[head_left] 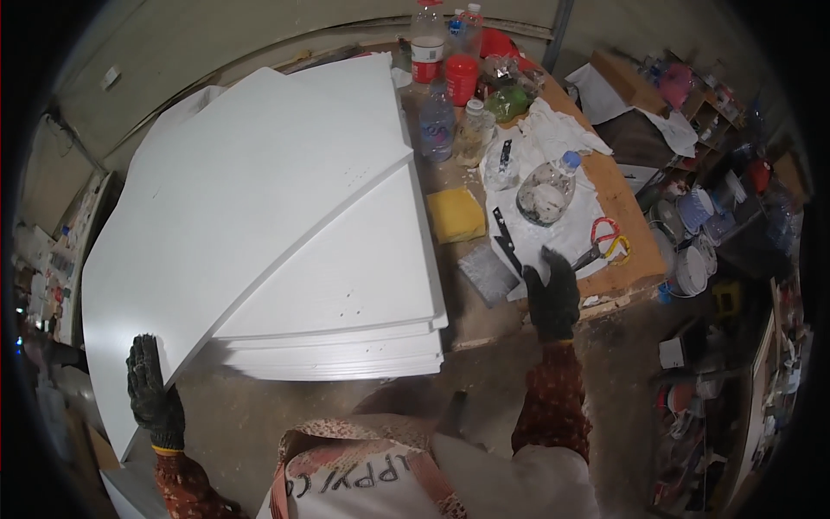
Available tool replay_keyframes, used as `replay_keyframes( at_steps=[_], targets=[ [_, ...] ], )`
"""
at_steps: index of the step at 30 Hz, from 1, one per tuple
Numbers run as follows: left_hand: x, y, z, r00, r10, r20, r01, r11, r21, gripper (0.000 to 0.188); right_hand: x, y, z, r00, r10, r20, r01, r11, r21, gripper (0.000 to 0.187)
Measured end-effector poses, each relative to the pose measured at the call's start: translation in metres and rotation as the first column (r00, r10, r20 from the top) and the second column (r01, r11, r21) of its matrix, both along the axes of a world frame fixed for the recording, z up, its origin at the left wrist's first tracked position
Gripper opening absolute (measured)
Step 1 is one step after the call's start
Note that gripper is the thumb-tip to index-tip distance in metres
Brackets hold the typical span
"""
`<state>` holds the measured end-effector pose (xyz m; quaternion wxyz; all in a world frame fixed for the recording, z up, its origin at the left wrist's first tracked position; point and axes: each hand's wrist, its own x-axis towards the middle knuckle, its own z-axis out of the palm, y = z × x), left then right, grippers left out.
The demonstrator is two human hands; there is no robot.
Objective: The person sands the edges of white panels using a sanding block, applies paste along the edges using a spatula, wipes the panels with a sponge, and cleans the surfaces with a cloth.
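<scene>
Left gloved hand (154, 389) — fingers together, laid flat upon the top white panel (259, 190). Right gloved hand (553, 298) — thumb and fingers apart, near the red-and-yellow-handled scissors (589, 258); contact undetermined.

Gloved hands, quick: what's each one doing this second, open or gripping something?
Left hand: open, fingers straight, laid on the top white panel.
Right hand: open, thumb apart from fingers, near the black strip; contact unclear.
</scene>
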<state>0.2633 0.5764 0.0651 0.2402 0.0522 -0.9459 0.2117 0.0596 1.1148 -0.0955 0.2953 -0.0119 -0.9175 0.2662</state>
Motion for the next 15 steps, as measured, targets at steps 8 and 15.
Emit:
replay_keyframes(
  at_steps=[8,15],
  targets=[
    [0.010,-0.011,-0.010,0.982,0.179,0.062,-0.180,0.984,0.013,0.064,-0.132,0.116,0.050,0.982,-0.030,-0.185,-0.060,0.885,-0.461,0.034],
    [0.014,-0.027,-0.024,0.986,0.165,-0.030,-0.168,0.974,-0.149,0.044,-0.300,0.146,0.040,0.996,-0.066,0.061,0.073,0.991,-0.114,0.071]
  ],
)
